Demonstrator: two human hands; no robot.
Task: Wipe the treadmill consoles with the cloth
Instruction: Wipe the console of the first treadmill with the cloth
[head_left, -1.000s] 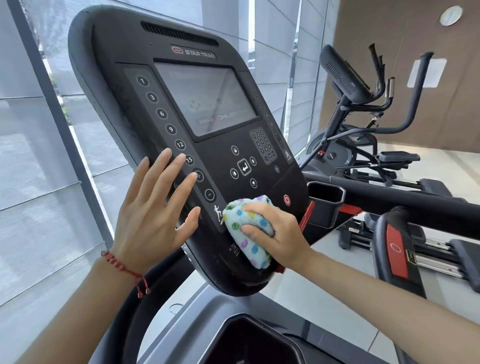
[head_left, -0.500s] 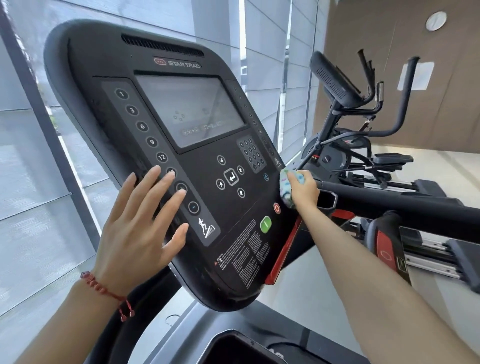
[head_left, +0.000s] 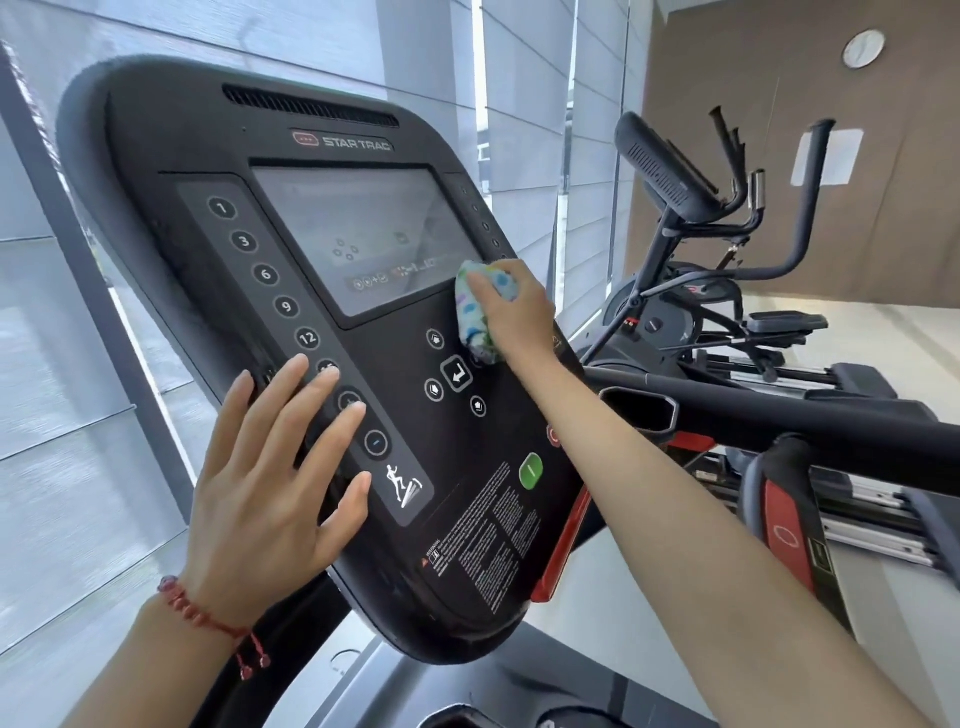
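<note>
right hand (head_left: 519, 312) presses cloth (head_left: 475, 317) on console (head_left: 291, 364)

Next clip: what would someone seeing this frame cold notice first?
The big black treadmill console fills the left and middle of the view, tilted toward the camera. The right hand presses a dotted cloth against it just below the screen's lower right corner, while the left hand lies flat on the column of number buttons. Another exercise machine stands behind on the right.
</note>
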